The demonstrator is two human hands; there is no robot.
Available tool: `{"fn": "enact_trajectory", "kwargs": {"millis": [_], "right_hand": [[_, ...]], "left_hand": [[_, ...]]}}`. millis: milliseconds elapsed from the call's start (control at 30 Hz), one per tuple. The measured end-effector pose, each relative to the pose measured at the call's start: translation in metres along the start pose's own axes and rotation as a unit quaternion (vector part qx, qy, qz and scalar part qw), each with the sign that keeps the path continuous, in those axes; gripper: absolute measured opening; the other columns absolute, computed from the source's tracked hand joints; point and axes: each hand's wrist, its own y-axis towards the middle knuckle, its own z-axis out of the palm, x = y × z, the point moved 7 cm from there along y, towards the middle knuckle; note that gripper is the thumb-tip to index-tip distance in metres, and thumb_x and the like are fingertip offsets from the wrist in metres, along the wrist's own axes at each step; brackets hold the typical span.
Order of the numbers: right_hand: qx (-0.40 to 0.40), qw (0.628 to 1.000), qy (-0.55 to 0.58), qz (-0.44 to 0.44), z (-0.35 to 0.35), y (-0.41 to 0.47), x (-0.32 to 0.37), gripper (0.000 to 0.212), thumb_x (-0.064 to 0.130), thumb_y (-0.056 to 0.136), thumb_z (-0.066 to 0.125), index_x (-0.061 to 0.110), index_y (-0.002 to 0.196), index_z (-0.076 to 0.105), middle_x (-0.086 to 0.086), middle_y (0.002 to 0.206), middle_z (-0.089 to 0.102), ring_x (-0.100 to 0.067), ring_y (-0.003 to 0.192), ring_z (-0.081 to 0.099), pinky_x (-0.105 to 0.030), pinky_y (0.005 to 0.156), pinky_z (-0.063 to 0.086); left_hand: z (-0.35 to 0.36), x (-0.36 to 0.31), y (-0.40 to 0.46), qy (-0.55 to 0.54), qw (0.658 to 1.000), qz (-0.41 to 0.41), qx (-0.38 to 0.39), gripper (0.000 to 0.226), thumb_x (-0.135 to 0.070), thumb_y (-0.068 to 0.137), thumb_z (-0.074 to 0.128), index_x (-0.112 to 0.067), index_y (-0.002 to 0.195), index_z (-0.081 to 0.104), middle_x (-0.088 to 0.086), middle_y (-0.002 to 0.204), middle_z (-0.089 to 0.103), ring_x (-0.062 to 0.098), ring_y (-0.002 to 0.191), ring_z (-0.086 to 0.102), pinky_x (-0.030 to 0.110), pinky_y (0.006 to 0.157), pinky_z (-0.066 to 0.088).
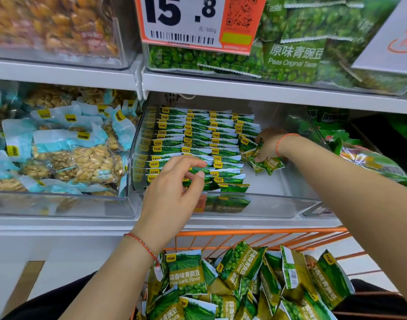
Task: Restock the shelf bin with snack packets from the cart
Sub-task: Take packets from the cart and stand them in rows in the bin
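A few snack packets point(266, 163) were gripped by the right hand point(268, 144) at the shelf bin's point(262, 205) empty right side, beside the stacked rows point(198, 144); the left hand point(174, 192) hovered loosely curled, holding nothing.

We see a clear shelf bin point(262, 204) holding green snack packets point(198, 144) stacked in neat overlapping rows on its left and centre. Our right hand point(270, 144) reaches deep into the bin's right side and grips a few loose packets point(267, 163) beside the rows. Our left hand point(174, 190) hovers over the front rows, fingers loosely curled, holding nothing. Below the shelf, an orange wire cart point(255, 234) contains a heap of identical packets point(244, 285).
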Motion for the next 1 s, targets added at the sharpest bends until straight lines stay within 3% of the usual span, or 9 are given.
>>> {"fn": "enact_trajectory", "kwargs": {"millis": [133, 333, 400, 533, 600, 733, 867, 933, 1000], "right_hand": [[-0.084, 0.992, 0.080, 0.050, -0.002, 0.001, -0.012, 0.074, 0.027, 0.076, 0.078, 0.005, 0.136, 0.039, -0.014, 0.130, 0.053, -0.031, 0.116, 0.055, -0.032, 0.086, 0.047], [-0.069, 0.985, 0.133, 0.090, -0.001, -0.011, -0.029, 0.084, 0.033, 0.072, 0.081, 0.004, 0.138, 0.038, -0.013, 0.136, 0.049, -0.032, 0.117, 0.054, -0.032, 0.082, 0.047], [-0.079, 0.977, 0.178, 0.083, 0.000, -0.016, -0.029, 0.084, 0.034, 0.073, 0.080, 0.001, 0.138, 0.038, -0.014, 0.138, 0.047, -0.032, 0.121, 0.051, -0.031, 0.089, 0.045], [-0.108, 0.906, 0.400, 0.082, 0.014, -0.016, -0.034, 0.075, 0.021, 0.072, 0.082, 0.000, 0.133, 0.045, -0.014, 0.137, 0.050, -0.030, 0.125, 0.048, -0.029, 0.096, 0.040], [-0.108, 0.889, 0.438, 0.077, 0.025, -0.014, -0.031, 0.072, 0.018, 0.070, 0.083, 0.004, 0.131, 0.048, -0.012, 0.134, 0.052, -0.028, 0.122, 0.049, -0.028, 0.095, 0.040], [-0.121, 0.896, 0.424, 0.057, 0.035, -0.010, -0.024, 0.076, 0.013, 0.073, 0.081, 0.011, 0.136, 0.039, -0.013, 0.134, 0.049, -0.028, 0.120, 0.050, -0.025, 0.089, 0.040], [-0.137, 0.974, 0.177, 0.046, 0.033, -0.017, -0.018, 0.093, 0.038, 0.083, 0.070, 0.007, 0.148, 0.012, -0.023, 0.131, 0.046, -0.038, 0.114, 0.053, -0.037, 0.088, 0.045], [-0.139, 0.984, 0.100, 0.046, 0.033, -0.021, -0.018, 0.094, 0.043, 0.085, 0.066, 0.001, 0.147, 0.009, -0.024, 0.124, 0.053, -0.040, 0.109, 0.056, -0.038, 0.081, 0.046], [-0.128, 0.985, 0.104, 0.050, 0.034, -0.023, -0.019, 0.090, 0.036, 0.084, 0.069, -0.003, 0.143, 0.014, -0.023, 0.118, 0.057, -0.039, 0.106, 0.057, -0.038, 0.078, 0.046]], "left_hand": [[0.000, -0.001, 0.000, -0.002, 1.000, 0.001, -0.002, 0.021, -0.037, 0.088, 0.044, -0.038, 0.102, 0.060, -0.019, 0.109, 0.053, 0.000, 0.087, 0.058, 0.040, 0.065, 0.052], [0.002, 0.000, 0.001, 0.009, 1.000, 0.004, -0.001, 0.022, -0.036, 0.088, 0.044, -0.035, 0.102, 0.061, -0.018, 0.108, 0.054, 0.000, 0.085, 0.058, 0.040, 0.064, 0.053], [0.002, 0.000, 0.001, 0.013, 1.000, 0.005, 0.000, 0.021, -0.036, 0.088, 0.044, -0.036, 0.101, 0.061, -0.018, 0.108, 0.054, -0.002, 0.085, 0.058, 0.041, 0.063, 0.053], [0.002, 0.000, 0.000, 0.021, 1.000, 0.005, 0.004, 0.022, -0.036, 0.089, 0.043, -0.037, 0.102, 0.061, -0.019, 0.108, 0.053, -0.002, 0.085, 0.057, 0.040, 0.063, 0.053], [0.002, 0.000, 0.000, 0.027, 1.000, 0.004, 0.007, 0.022, -0.037, 0.088, 0.043, -0.038, 0.102, 0.060, -0.020, 0.107, 0.053, -0.001, 0.085, 0.057, 0.040, 0.064, 0.053], [0.002, -0.001, 0.000, 0.032, 0.999, 0.005, 0.007, 0.020, -0.035, 0.090, 0.044, -0.036, 0.102, 0.061, -0.019, 0.107, 0.053, -0.003, 0.086, 0.057, 0.038, 0.065, 0.053], [0.002, -0.001, 0.000, 0.044, 0.999, 0.000, 0.010, 0.016, -0.026, 0.095, 0.051, -0.033, 0.104, 0.061, -0.018, 0.109, 0.053, -0.004, 0.087, 0.057, 0.037, 0.066, 0.053], [0.002, -0.001, 0.000, 0.051, 0.999, 0.000, 0.012, 0.016, -0.025, 0.094, 0.051, -0.032, 0.105, 0.062, -0.019, 0.109, 0.053, -0.005, 0.087, 0.056, 0.036, 0.067, 0.053], [0.003, -0.002, 0.000, 0.056, 0.998, -0.001, 0.016, 0.017, -0.026, 0.095, 0.050, -0.032, 0.105, 0.062, -0.019, 0.110, 0.053, -0.005, 0.088, 0.056, 0.036, 0.067, 0.053]]}}
